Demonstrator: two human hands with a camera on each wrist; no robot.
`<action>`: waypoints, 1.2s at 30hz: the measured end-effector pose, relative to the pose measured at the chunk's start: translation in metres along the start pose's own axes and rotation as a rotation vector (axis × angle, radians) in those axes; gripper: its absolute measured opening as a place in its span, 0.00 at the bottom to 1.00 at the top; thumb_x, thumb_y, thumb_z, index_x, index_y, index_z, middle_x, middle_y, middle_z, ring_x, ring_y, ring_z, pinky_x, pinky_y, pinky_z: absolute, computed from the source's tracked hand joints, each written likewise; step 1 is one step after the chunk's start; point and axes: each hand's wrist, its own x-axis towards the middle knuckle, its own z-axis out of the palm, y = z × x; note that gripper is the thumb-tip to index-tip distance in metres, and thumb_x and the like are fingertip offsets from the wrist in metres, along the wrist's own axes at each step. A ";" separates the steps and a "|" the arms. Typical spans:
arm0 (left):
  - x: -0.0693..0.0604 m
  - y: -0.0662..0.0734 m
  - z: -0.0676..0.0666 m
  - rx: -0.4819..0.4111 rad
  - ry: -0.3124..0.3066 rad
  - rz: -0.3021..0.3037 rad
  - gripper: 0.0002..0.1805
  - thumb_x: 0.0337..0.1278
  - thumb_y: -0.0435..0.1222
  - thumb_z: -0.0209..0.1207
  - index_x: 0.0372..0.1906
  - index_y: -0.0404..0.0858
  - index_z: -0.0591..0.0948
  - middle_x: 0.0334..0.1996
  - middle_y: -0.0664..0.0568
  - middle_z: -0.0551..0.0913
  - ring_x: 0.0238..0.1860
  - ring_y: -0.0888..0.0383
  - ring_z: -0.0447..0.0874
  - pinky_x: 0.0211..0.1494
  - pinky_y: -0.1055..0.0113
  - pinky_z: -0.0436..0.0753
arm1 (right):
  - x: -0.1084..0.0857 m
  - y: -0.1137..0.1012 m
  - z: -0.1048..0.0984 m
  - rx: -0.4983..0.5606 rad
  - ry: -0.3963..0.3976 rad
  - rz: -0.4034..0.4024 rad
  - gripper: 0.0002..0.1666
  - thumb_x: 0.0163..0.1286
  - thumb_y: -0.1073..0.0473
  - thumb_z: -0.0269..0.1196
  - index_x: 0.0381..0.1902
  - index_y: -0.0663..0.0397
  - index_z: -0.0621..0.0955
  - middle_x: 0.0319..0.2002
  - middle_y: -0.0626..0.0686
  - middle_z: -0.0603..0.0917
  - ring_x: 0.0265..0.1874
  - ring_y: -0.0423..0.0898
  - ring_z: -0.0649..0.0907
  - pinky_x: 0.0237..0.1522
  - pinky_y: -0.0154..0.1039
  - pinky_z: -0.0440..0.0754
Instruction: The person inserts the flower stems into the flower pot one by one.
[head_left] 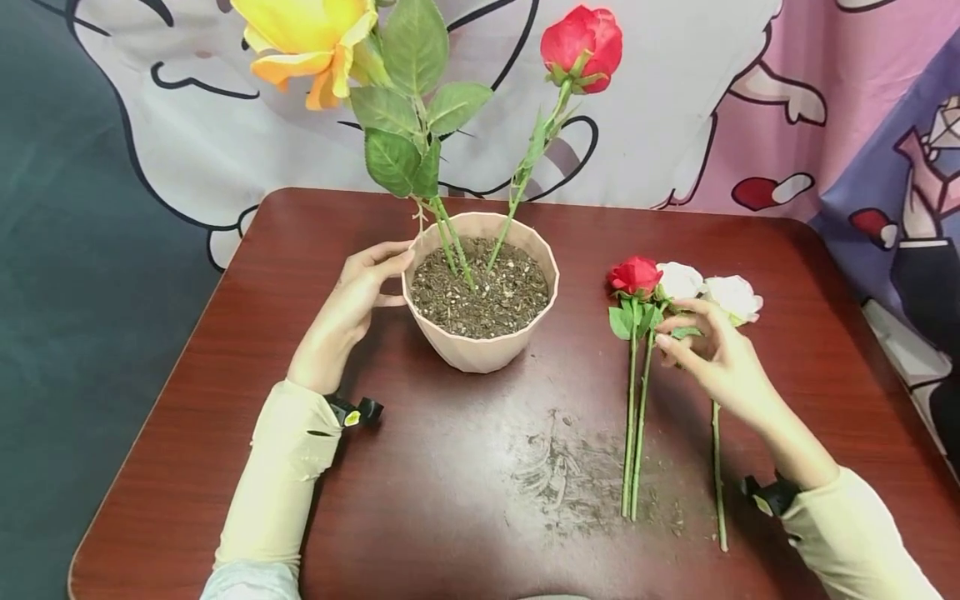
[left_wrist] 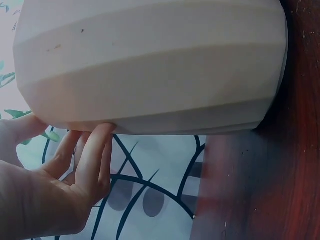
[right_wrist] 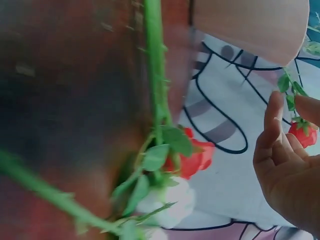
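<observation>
pale pink pot [head_left: 474, 353], white-flecked brown soil [head_left: 498, 307], yellow flower [head_left: 303, 33], red roses [head_left: 636, 273], white roses [head_left: 729, 295], reddish-brown table [head_left: 420, 475], cartoon-printed backdrop [head_left: 652, 125]

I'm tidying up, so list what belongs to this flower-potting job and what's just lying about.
Seems to belong:
- pot
- potting soil inside it
- yellow flower and upright red rose
- loose red rose and two white roses, lying on the table

Seems incidental:
- dirt smears on the table
- patterned backdrop hanging behind
</observation>
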 end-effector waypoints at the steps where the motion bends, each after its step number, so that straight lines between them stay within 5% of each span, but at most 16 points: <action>1: 0.000 0.001 -0.001 -0.003 -0.001 0.003 0.16 0.62 0.38 0.56 0.53 0.39 0.77 0.41 0.56 0.77 0.42 0.61 0.75 0.32 0.68 0.82 | -0.005 0.002 0.000 -0.028 -0.013 -0.004 0.30 0.60 0.74 0.62 0.59 0.57 0.67 0.40 0.38 0.82 0.25 0.35 0.83 0.26 0.29 0.80; 6: 0.002 0.003 -0.005 -0.018 -0.008 0.012 0.12 0.62 0.37 0.55 0.49 0.43 0.78 0.41 0.55 0.76 0.41 0.61 0.75 0.32 0.67 0.82 | -0.021 0.007 0.006 -0.174 -0.126 -0.066 0.20 0.56 0.72 0.66 0.45 0.58 0.73 0.35 0.49 0.83 0.26 0.36 0.82 0.26 0.29 0.80; 13: 0.004 0.006 -0.008 -0.061 -0.017 0.015 0.13 0.61 0.36 0.55 0.50 0.41 0.77 0.40 0.54 0.76 0.39 0.62 0.76 0.33 0.66 0.83 | -0.031 0.014 0.027 -0.369 -0.267 -0.072 0.18 0.56 0.61 0.69 0.41 0.55 0.73 0.27 0.42 0.82 0.22 0.30 0.79 0.24 0.30 0.76; 16: 0.004 0.006 -0.008 -0.057 -0.016 0.007 0.14 0.62 0.35 0.54 0.51 0.39 0.76 0.40 0.54 0.76 0.39 0.62 0.76 0.33 0.66 0.83 | -0.033 0.014 0.036 -0.418 -0.257 0.000 0.22 0.53 0.60 0.71 0.41 0.59 0.73 0.25 0.45 0.81 0.21 0.33 0.78 0.22 0.32 0.75; 22: 0.005 0.005 -0.006 -0.053 -0.024 -0.016 0.14 0.62 0.35 0.54 0.52 0.39 0.76 0.40 0.55 0.76 0.39 0.61 0.76 0.34 0.66 0.82 | -0.032 0.008 0.045 -0.498 -0.281 0.284 0.24 0.52 0.53 0.72 0.36 0.63 0.73 0.17 0.45 0.79 0.13 0.37 0.77 0.27 0.41 0.76; 31: 0.004 0.003 -0.005 -0.039 -0.045 -0.026 0.20 0.63 0.37 0.54 0.58 0.35 0.73 0.40 0.54 0.76 0.40 0.62 0.76 0.34 0.67 0.82 | -0.034 0.008 0.047 -0.440 -0.354 0.424 0.17 0.58 0.54 0.67 0.33 0.61 0.75 0.14 0.44 0.80 0.14 0.39 0.80 0.30 0.39 0.74; 36: 0.002 0.002 -0.003 -0.046 -0.044 -0.026 0.16 0.62 0.36 0.55 0.54 0.38 0.75 0.39 0.55 0.76 0.39 0.62 0.77 0.33 0.67 0.82 | -0.039 0.014 0.043 -0.247 -0.397 0.484 0.15 0.62 0.58 0.64 0.37 0.63 0.72 0.17 0.48 0.79 0.19 0.43 0.81 0.26 0.36 0.76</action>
